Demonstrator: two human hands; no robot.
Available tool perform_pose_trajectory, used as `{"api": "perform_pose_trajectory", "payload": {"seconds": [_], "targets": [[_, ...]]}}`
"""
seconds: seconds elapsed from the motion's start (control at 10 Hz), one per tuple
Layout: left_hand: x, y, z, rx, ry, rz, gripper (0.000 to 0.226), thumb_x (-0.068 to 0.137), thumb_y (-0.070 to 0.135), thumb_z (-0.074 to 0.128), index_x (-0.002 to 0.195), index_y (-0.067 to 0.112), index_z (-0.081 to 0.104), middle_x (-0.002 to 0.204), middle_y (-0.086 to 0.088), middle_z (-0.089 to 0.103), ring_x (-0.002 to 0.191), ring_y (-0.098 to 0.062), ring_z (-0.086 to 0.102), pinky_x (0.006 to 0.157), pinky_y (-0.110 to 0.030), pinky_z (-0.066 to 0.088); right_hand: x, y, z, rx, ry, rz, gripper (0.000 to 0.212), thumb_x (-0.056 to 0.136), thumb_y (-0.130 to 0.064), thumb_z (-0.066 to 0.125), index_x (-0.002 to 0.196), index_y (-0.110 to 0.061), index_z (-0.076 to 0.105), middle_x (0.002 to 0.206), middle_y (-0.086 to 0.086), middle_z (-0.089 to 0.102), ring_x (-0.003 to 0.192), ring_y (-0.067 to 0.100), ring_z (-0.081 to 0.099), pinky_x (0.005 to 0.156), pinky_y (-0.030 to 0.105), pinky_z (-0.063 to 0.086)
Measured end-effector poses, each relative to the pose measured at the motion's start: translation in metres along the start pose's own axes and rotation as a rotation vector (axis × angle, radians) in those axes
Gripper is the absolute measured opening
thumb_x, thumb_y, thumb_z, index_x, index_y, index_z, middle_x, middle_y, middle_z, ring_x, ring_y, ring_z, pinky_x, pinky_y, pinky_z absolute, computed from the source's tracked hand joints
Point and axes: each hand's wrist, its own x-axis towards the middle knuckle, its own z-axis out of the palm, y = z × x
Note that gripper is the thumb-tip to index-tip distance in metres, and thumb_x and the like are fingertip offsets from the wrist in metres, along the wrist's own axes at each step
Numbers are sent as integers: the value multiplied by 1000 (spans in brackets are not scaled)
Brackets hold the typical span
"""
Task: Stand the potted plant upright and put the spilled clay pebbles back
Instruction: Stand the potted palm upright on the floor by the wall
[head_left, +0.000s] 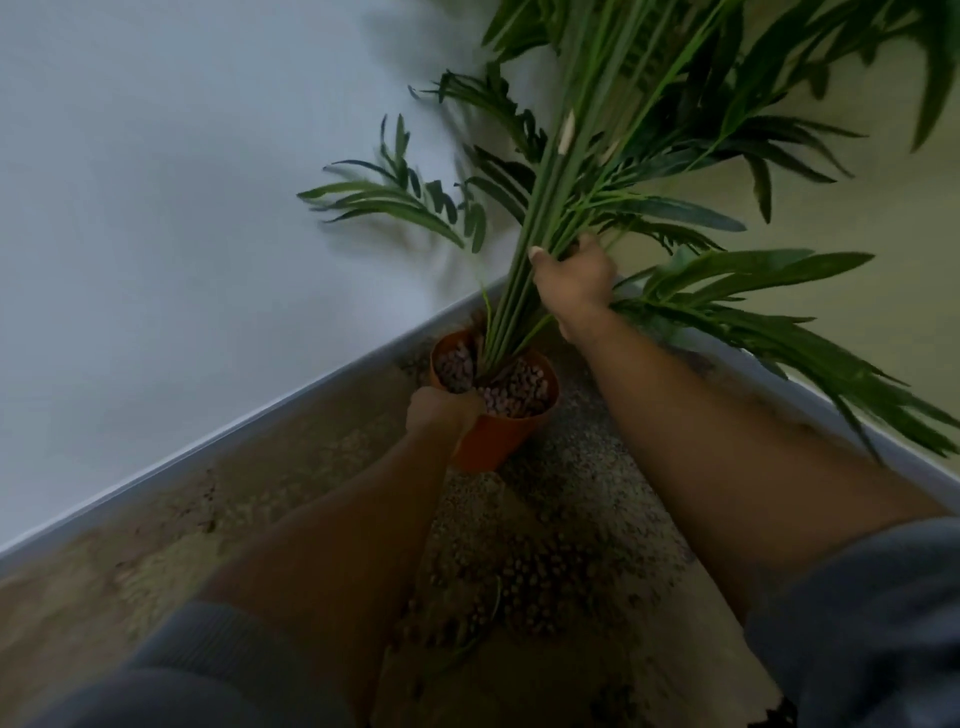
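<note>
Head-camera view, looking down into a room corner: a round terracotta-orange plastic pot (498, 421) holding a tall green palm-like plant with long narrow fronds (587, 171) sits on the speckled beige floor (322, 467), close to the pale grey skirting board (249, 423) where two walls meet. The pot leans slightly and does not yet look settled square on its base. A person's left hand (441, 410) grips the near rim of the pot, fingers curled over the edge onto the pebbles inside; the right hand (574, 278) is wrapped tightly round the bundled green stems just above the pot. Brown rounded clay pebbles (511, 389) fill the pot to its brim, while a loose scatter of spilled pebbles (524, 577) lies on the floor between the forearms, nearer the person.

The risks from here are plain enough. With the pot filled to the rim, any jolt or further tilt could tip more pebbles out over the edge. The plant looks top-heavy, its fronds brushing the white wall (156, 208); letting go too early, before the base sits flat, could send it over again. Pulling hard on the stems might loosen them in the pebbles. The scattered pebbles could also roll underfoot or be knocked farther away.
</note>
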Motion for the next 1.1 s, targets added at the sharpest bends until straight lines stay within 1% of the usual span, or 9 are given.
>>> {"api": "perform_pose_trajectory", "payload": {"seconds": [0.1,0.2,0.3,0.6,0.7,0.8,0.9,1.0,1.1], "targets": [[-2,-12,-1,-32,1,7,54,74,29,79,114,-2,60,105,-17,67,91,-31,69,73,-37,59,-14,1,0,38,-12,-29,41,83,-29,73,117,-9,61,110,8,71,100,27,68,89,43,57],[-5,-23,-3,-40,5,15,65,73,33,82,120,-3,56,112,-19,66,98,-34,67,83,-44,58,-26,1,1,85,-48,-34,39,81,-26,74,115,-9,63,107,9,72,97,29,69,86,45,58],[-5,-33,-3,-44,21,41,69,73,38,81,123,-2,55,115,-19,65,101,-34,66,86,-46,57,-38,0,4,57,-66,-67,45,82,-28,73,121,-9,61,115,10,69,106,28,66,91,45,56],[1,-56,-5,-30,13,27,55,83,33,74,121,-3,57,111,-20,67,99,-34,68,86,-45,57,-84,0,15,-94,-25,-241,52,86,-32,70,130,-8,58,126,10,64,120,26,57,99,37,50],[0,-55,-7,-26,-14,13,46,90,22,66,127,-3,55,123,-20,63,111,-36,63,95,-43,53,-99,-1,20,-114,-11,-283,46,86,-30,71,123,-5,62,122,12,63,115,28,59,94,35,51],[1,-50,-12,21,-114,-37,37,97,8,53,131,-5,52,132,-19,57,120,-33,58,97,-37,50,-114,0,25,-134,-13,-315,46,87,-25,69,126,-3,59,122,14,61,114,29,58,93,33,50],[-14,-48,-24,-126,-167,-42,21,103,7,43,116,-1,57,111,-16,58,79,-19,60,56,-20,50,-123,1,25,-136,-35,-316,57,89,-21,67,139,-4,48,127,16,58,115,30,58,96,33,48],[-22,-48,-33,-123,-169,-39,30,101,4,43,128,-5,53,127,-17,58,73,-16,55,58,-21,49,-130,3,23,-172,-85,-329,67,89,-21,66,147,-5,36,128,16,59,115,28,59,99,33,48],[-29,-52,-49,-220,-183,-22,30,98,6,51,127,-1,56,132,-15,60,75,-13,61,64,-23,53,-140,5,26,-190,-102,-315,70,88,-23,67,148,-6,34,140,15,52,127,28,53,104,38,46]]}}
